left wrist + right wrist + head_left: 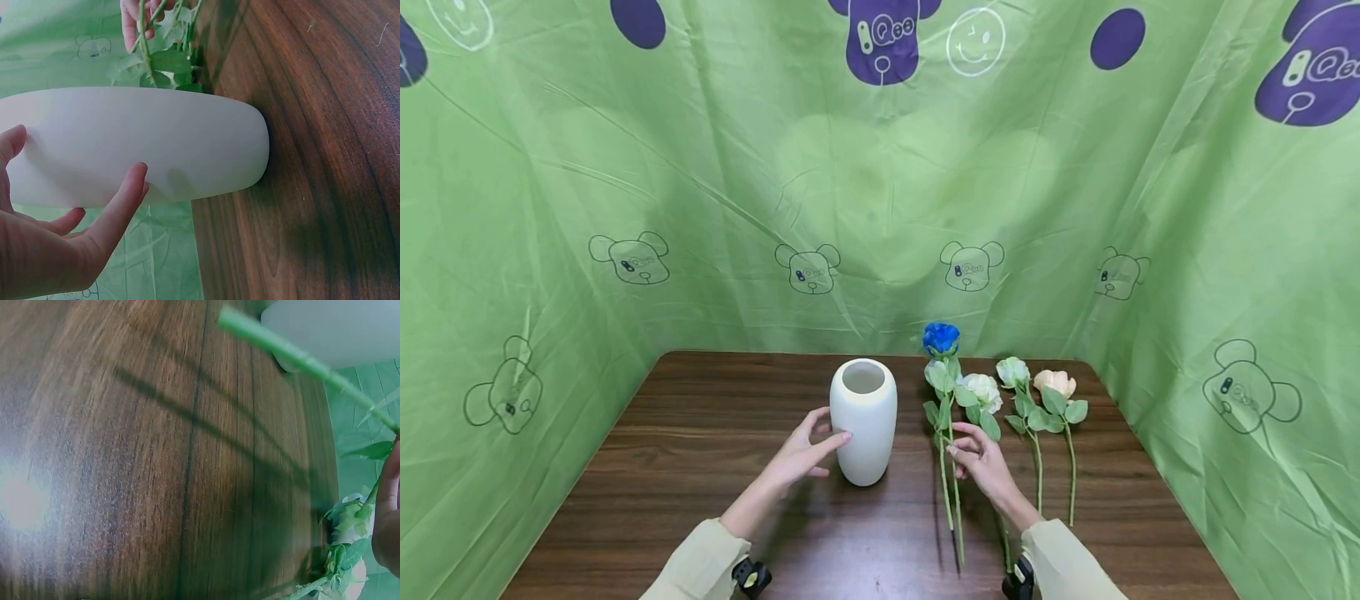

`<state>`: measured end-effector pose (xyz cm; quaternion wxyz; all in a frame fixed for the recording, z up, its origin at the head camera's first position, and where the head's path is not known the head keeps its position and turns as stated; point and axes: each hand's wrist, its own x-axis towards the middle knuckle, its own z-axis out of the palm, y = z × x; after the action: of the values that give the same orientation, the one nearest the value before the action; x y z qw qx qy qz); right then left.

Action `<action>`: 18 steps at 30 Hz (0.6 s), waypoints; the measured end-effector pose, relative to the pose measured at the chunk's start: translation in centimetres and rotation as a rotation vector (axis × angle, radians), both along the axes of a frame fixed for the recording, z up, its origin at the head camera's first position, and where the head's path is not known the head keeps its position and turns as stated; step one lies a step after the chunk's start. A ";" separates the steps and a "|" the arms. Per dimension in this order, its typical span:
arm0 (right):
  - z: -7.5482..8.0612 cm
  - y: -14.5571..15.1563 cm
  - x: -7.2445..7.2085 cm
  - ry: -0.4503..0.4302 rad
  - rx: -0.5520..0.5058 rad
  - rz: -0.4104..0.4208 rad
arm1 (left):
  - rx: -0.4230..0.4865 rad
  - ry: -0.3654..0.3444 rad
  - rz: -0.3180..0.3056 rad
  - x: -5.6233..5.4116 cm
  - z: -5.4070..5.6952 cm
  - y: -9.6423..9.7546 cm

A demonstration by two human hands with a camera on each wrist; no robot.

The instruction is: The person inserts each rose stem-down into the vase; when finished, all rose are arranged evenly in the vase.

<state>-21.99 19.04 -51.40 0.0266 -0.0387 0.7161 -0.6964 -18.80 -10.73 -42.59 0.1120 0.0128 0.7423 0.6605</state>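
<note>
A tall white vase [863, 425] stands upright on the table. My left hand [805, 450] is at its left side, thumb on the front and fingers around the side; in the left wrist view, this hand [69, 240] lies against the white wall. My right hand [981, 462] pinches the green stem of a blue rose [941, 338] to the right of the vase. In the right wrist view, the stem [300, 359] is raised over the table and its cut end points away from the hand [387, 519]. Beside the blue rose is a pale white flower [981, 392], partly overlapped by leaves.
Farther right on the dark wooden table [715, 433] lie a pale green-white flower [1013, 372] and a peach flower [1055, 383], their stems toward me. A green printed cloth [887, 192] hangs behind the table and along both sides.
</note>
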 end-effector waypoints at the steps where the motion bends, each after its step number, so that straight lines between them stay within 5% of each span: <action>1: -0.2 0.1 -0.1 0.009 0.002 -0.005 | 0.000 0.000 -0.001 0.0 0.0 0.0; 8: -1.0 0.6 -0.4 0.051 0.051 -0.040 | -0.002 0.002 -0.008 -0.1 0.0 0.0; 13: -0.1 0.9 0.0 0.022 0.049 -0.045 | -0.003 -0.003 -0.012 0.0 0.1 0.1; 18: -1.0 1.8 -0.5 0.022 0.071 -0.098 | 0.008 -0.002 -0.010 -0.8 -1.1 -0.2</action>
<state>-22.47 20.82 -52.40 -0.0141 -0.0103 0.7416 -0.6706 -19.58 -10.90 -43.67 0.1161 0.0160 0.7396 0.6628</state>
